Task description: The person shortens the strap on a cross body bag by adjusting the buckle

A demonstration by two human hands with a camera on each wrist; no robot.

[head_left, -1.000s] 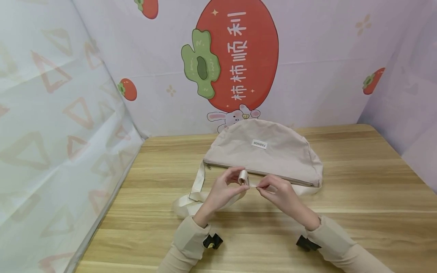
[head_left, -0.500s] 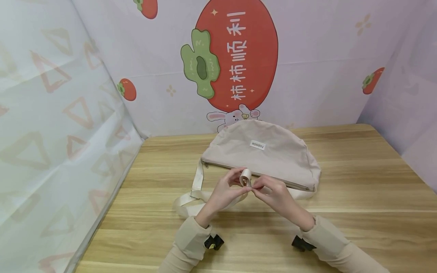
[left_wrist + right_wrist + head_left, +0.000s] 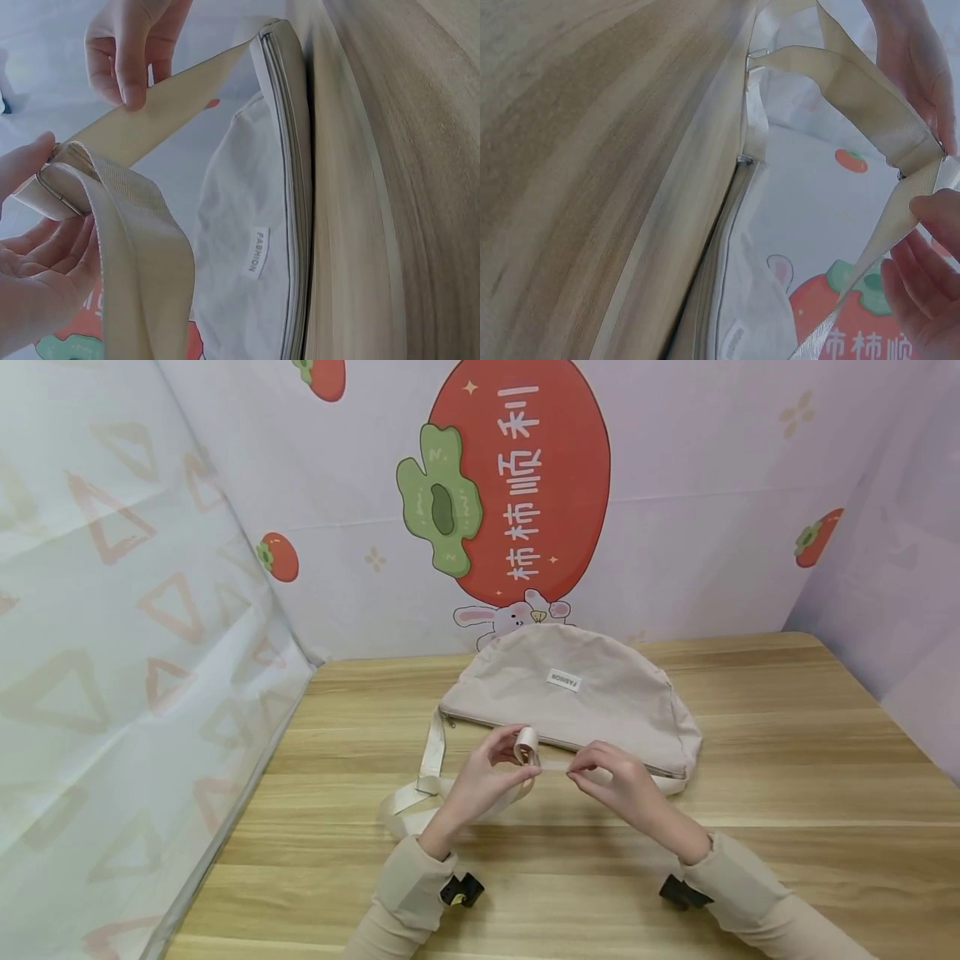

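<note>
A beige half-moon shoulder bag (image 3: 570,706) with a white "FASHION" label lies on the table, its zipper edge towards me. In front of it my left hand (image 3: 480,785) holds a looped part of the bag's strap (image 3: 150,232) at the metal slider buckle (image 3: 61,196), thumb and fingers on either side. To the right, my right hand (image 3: 626,787) pinches the flat strap between thumb and fingers. A short stretch of strap runs straight between the hands. From the right hand it continues to the bag's right end, as the left wrist view shows.
More strap lies loose left of the bag, with a second metal ring (image 3: 757,58) joining it to a short tab. Wooden tabletop (image 3: 322,877) surrounds the bag. A printed cloth (image 3: 360,460) hangs behind the table, and another (image 3: 135,652) on the left.
My right hand came in close to the left hand, then moved back right along the strap, widening the gap. The bag has shifted slightly left. My left hand kept hold at the buckle.
</note>
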